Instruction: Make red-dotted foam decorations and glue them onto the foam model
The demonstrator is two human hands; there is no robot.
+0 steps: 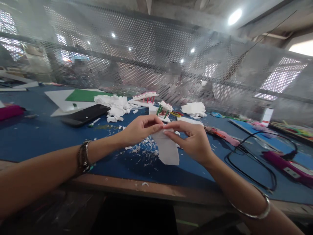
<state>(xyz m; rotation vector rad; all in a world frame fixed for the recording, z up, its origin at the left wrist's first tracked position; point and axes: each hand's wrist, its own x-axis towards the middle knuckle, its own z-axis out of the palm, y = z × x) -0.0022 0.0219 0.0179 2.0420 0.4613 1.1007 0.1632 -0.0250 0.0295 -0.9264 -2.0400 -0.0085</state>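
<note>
A piece of thin white paper [168, 151] hangs from between my two hands above the blue table. My left hand [140, 130] pinches its top edge with thumb and forefinger. Close beside it, my right hand [193, 137] grips the same edge, fingertips nearly touching those of the left. Small white paper scraps [144, 148] are strewn over the tabletop below. Just beyond my fingers stands a small model [164, 109] with green posts, a white crumpled top and a white base. Behind it is a similar model [146, 97] with pink posts.
Crumpled white paper [114, 104], a black phone [85, 116] and a green sheet [84, 95] lie left of centre. A paper stack [194, 109] sits at the back. On the right are a black cable [271, 169] and a purple power strip [286, 164]. A perforated metal screen [146, 49] rises behind the table.
</note>
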